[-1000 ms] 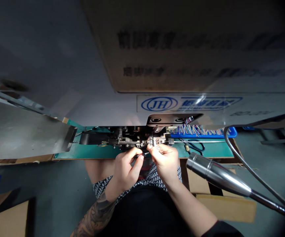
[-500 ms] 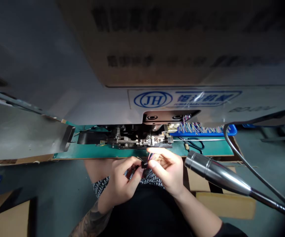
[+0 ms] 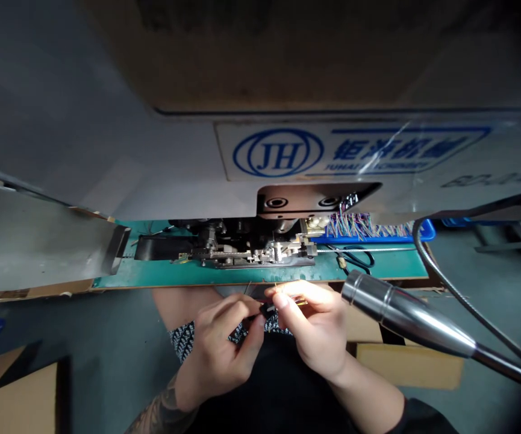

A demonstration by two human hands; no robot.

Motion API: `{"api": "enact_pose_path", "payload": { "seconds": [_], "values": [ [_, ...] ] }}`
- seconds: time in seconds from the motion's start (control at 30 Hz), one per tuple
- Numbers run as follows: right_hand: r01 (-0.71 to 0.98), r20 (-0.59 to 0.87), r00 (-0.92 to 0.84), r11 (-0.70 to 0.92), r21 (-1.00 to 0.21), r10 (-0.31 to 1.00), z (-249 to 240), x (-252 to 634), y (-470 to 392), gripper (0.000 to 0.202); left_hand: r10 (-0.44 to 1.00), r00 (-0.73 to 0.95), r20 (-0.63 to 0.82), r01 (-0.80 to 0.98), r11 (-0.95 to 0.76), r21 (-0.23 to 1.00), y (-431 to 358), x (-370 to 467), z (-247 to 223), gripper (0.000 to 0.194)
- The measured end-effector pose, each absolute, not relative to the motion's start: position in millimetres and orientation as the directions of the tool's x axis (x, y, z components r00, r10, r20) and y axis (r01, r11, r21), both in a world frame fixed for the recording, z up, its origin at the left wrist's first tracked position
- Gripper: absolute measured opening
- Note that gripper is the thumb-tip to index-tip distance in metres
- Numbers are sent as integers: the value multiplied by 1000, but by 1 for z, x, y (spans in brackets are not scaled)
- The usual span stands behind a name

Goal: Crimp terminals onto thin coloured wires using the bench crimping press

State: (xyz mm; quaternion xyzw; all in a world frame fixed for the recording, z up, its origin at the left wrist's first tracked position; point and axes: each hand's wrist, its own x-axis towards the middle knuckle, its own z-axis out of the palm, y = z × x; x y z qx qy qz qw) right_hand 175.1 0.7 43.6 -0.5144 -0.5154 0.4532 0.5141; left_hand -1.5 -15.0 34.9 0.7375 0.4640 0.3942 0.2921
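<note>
My left hand (image 3: 224, 337) pinches a small black piece, which looks like a connector housing (image 3: 267, 310), between thumb and fingertips. On its other side my right hand (image 3: 317, 328) is closed, thumb against forefinger, on thin wires (image 3: 303, 302); a yellow one shows beneath the fingers. Most of the wires and their ends are hidden. Both hands meet above my lap, just before the edge of the green table (image 3: 152, 278). Beyond them stands a terminal crimping machine (image 3: 278, 252) with its metal applicator.
A blue tray (image 3: 428, 231) of loose coloured wires lies behind on the right, with black-handled scissors (image 3: 362, 256) in front. A metal gooseneck lamp (image 3: 405, 319) reaches in close to my right hand. The machine's large body (image 3: 188, 169) overhangs the table. Cardboard (image 3: 409, 364) lies low on the right.
The view has shifted nearer the machine. My right hand has moved slightly right and turned over the wires, so fewer show. My left hand keeps hold of the black connector housing.
</note>
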Motion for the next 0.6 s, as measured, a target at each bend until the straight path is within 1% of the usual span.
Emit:
{"api": "enact_pose_path", "payload": {
  "seconds": [0.13,0.27,0.4,0.5,0.6],
  "values": [
    [-11,36,24,36,-999,999,46,175,1,13,904,252,346,446,-426,787,-16,-1,38,12],
    [-149,-32,-51,-40,-988,998,46,177,2,16,905,249,345,431,-423,797,-17,0,39,15],
    [-244,-87,-103,-110,-963,991,42,179,3,18,906,247,343,432,-420,798,-18,0,38,18],
    [-280,-94,-119,-124,-952,988,39,179,3,19,908,244,340,453,-417,788,-18,0,38,17],
    [-277,-97,-125,-129,-952,987,37,180,3,20,914,240,328,463,-405,789,-19,0,39,16]
  ]
}}
